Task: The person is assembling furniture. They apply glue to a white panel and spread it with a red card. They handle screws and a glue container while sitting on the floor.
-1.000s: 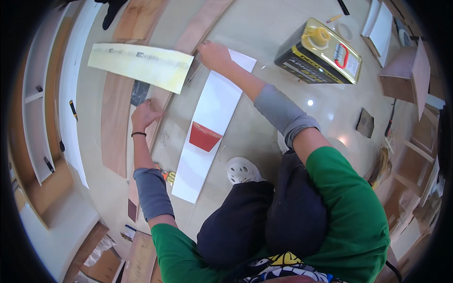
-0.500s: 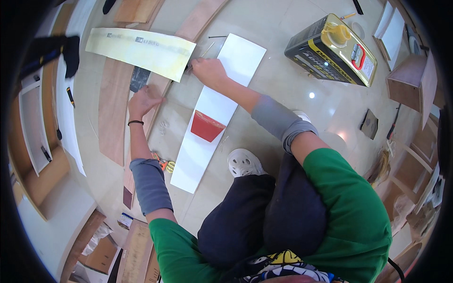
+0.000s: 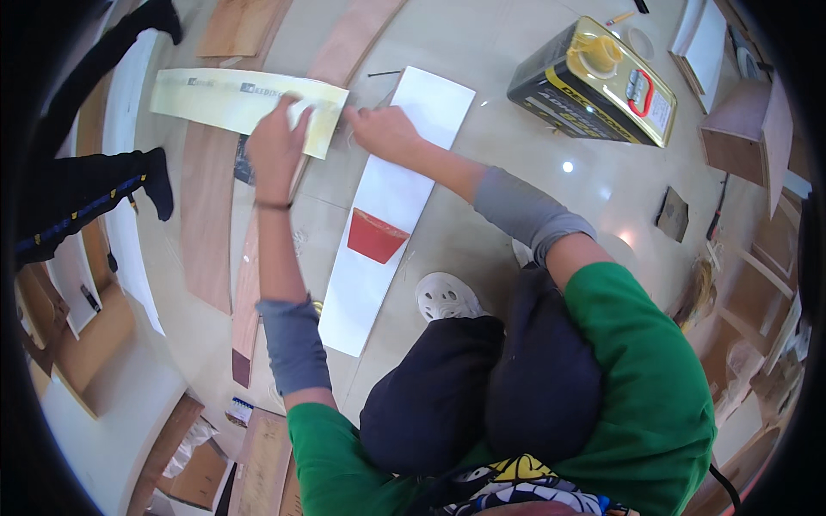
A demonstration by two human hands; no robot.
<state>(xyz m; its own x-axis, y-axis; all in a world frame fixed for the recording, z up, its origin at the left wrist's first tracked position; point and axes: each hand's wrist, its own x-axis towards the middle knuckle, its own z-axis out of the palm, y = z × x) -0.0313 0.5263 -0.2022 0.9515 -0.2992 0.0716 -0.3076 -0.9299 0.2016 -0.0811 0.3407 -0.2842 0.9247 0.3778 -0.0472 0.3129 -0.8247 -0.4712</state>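
Note:
A pale yellow strip (image 3: 206,90), with faint print along it, lies crosswise over long wooden boards. My left hand (image 3: 274,159) is over the strip's right half, index finger and thumb apart. By the right end of the strip my right hand (image 3: 385,135) is closed, fingertips pinched; what they hold, if anything, is too small to make out. Under my right wrist lies a long white board (image 3: 366,284) with a red trapezoid piece (image 3: 377,235) on it. A dark flat blade-like piece (image 3: 244,159) sits below the strip, partly hidden by my left hand.
A dark metal can (image 3: 594,82) with a yellow-crusted spout stands at the upper right. A reddish wooden plank (image 3: 206,215) lies at the left. Another person's dark-trousered leg (image 3: 95,202) stands at the far left. A wooden box (image 3: 740,142) is at the right.
My left hand has moved up from the dark piece onto the strip. My right hand stays near the strip's end. The other person's legs have come further into view at the left.

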